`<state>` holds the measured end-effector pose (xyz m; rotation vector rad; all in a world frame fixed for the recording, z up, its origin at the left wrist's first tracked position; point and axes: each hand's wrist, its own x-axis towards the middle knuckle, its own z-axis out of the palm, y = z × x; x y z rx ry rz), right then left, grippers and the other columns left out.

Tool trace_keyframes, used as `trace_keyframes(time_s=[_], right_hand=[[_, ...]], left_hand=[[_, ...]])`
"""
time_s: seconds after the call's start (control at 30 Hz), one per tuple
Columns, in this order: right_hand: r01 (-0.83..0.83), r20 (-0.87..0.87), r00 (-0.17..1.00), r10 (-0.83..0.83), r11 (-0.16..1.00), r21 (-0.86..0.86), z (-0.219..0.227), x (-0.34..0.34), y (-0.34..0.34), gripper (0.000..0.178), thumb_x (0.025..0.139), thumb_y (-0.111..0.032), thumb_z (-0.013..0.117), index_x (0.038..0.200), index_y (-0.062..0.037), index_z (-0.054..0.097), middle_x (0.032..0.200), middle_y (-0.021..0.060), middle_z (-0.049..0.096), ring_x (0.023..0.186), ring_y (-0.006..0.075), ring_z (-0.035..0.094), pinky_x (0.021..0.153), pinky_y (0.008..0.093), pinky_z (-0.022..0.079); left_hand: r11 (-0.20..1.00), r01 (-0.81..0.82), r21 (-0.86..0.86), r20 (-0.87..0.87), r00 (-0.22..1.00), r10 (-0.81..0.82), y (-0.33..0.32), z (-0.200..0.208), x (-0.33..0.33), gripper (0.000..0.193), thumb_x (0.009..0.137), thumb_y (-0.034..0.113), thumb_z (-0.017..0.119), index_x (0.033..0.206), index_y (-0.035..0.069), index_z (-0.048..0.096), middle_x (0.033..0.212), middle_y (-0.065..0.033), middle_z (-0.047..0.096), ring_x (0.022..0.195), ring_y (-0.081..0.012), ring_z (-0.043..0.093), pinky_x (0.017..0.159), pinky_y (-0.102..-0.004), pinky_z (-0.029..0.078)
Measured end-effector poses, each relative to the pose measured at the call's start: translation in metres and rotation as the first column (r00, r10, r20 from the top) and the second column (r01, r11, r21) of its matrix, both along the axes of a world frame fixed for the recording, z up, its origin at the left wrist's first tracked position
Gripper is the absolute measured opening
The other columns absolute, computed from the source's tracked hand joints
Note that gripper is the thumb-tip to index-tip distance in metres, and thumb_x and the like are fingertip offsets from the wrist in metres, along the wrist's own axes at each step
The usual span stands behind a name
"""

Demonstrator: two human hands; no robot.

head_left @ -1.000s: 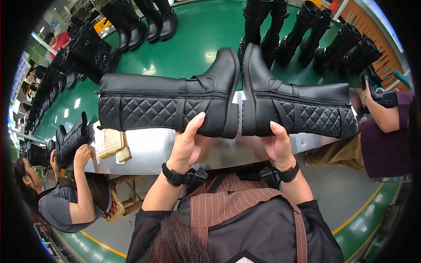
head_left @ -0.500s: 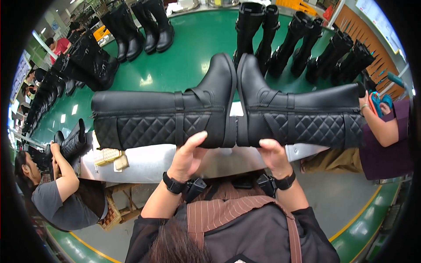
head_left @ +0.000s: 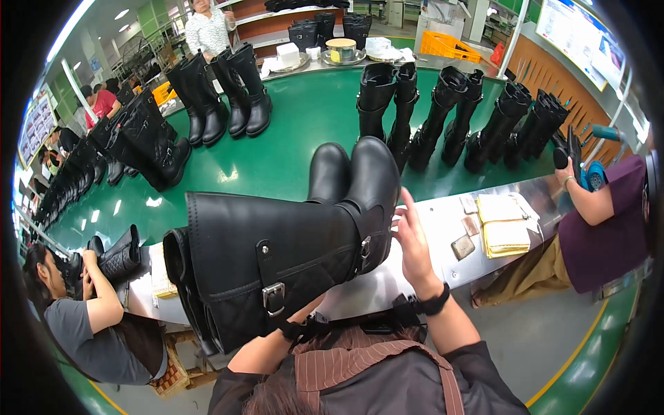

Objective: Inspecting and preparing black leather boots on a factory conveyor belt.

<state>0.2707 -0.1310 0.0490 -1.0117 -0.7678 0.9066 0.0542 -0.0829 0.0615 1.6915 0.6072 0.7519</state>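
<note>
A pair of tall black boots lies side by side, toes pointing away to the right, in front of my body. The nearer boot (head_left: 228, 235) shows a quilted panel, buckled straps and a silver buckle; the other boot (head_left: 328, 169) is mostly hidden behind it. My left hand (head_left: 309, 308) is under the shafts and bears the pair; its fingers are hidden by the boots. Just right of the nearer boot's foot, my right hand (head_left: 415, 249) is raised with its fingers apart and holding nothing; whether a fingertip touches the boot I cannot tell.
Several pairs of black boots stand on the green table (head_left: 290, 111) at back left and right. On the metal ledge (head_left: 436, 214) lie yellow-edged cloths (head_left: 503, 225) and small blocks (head_left: 463, 247). Co-workers handle boots at left (head_left: 90, 318) and right (head_left: 598, 221).
The boots, formerly stretched sole to sole across both hands, are now side by side with shafts toward the left. My right hand has come off its boot. The view has tilted up.
</note>
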Motion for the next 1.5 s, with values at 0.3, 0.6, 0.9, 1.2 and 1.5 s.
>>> trace_keyframes(time_s=[0.3,0.6,0.9,1.2,1.5], right_hand=[[-0.337,-0.581,0.735,0.350,0.932,0.135,-0.030,0.019,0.017,0.065,0.098,-0.040,0.051,0.150,-0.0117,0.023,0.144,0.0055,0.041,0.130,0.0228,0.043,0.108,0.0379,0.037],[-0.463,-0.556,0.533,0.638,0.770,0.439,-0.022,0.019,-0.009,0.055,0.100,-0.036,0.047,0.143,-0.0037,0.035,0.141,0.0148,0.045,0.129,0.0299,0.045,0.109,0.0439,0.037],[-0.447,-0.658,0.589,0.469,0.868,0.218,-0.010,0.014,-0.021,0.057,0.101,-0.039,0.040,0.145,-0.0018,0.035,0.148,0.0202,0.038,0.136,0.0347,0.038,0.115,0.0522,0.026],[-0.191,-0.682,0.694,0.230,0.973,0.133,-0.015,0.003,-0.035,0.059,0.097,-0.042,0.052,0.144,-0.0098,0.038,0.145,0.0112,0.044,0.133,0.0317,0.043,0.112,0.0494,0.034],[-0.153,-0.667,0.723,0.181,0.983,0.102,-0.019,0.002,-0.038,0.059,0.095,-0.041,0.055,0.142,-0.0093,0.040,0.144,0.0114,0.046,0.132,0.0316,0.044,0.111,0.0492,0.036]], left_hand=[[0.999,0.042,0.010,0.176,0.983,-0.043,0.021,0.008,-0.003,0.071,0.088,0.012,0.056,0.151,0.013,0.022,0.153,-0.0068,0.021,0.130,-0.0236,0.040,0.098,-0.0316,0.042],[0.650,0.292,-0.702,0.497,0.854,0.153,0.035,-0.033,0.029,0.052,0.103,0.041,0.041,0.144,0.010,0.034,0.137,-0.0061,0.050,0.121,-0.0175,0.052,0.103,-0.0334,0.043],[0.454,0.558,-0.694,0.689,0.698,0.196,0.037,-0.025,0.003,0.058,0.103,0.037,0.032,0.148,0.001,0.026,0.149,-0.0226,0.035,0.135,-0.0347,0.040,0.114,-0.0512,0.031],[0.572,0.411,-0.709,0.660,0.672,0.335,0.031,-0.032,-0.012,0.057,0.100,0.043,0.043,0.145,0.009,0.033,0.144,-0.0104,0.045,0.132,-0.0263,0.045,0.112,-0.0446,0.034],[0.595,0.382,-0.707,0.662,0.654,0.366,0.029,-0.033,-0.011,0.055,0.100,0.041,0.044,0.145,0.012,0.034,0.145,-0.0089,0.045,0.132,-0.0252,0.045,0.113,-0.0439,0.033]])
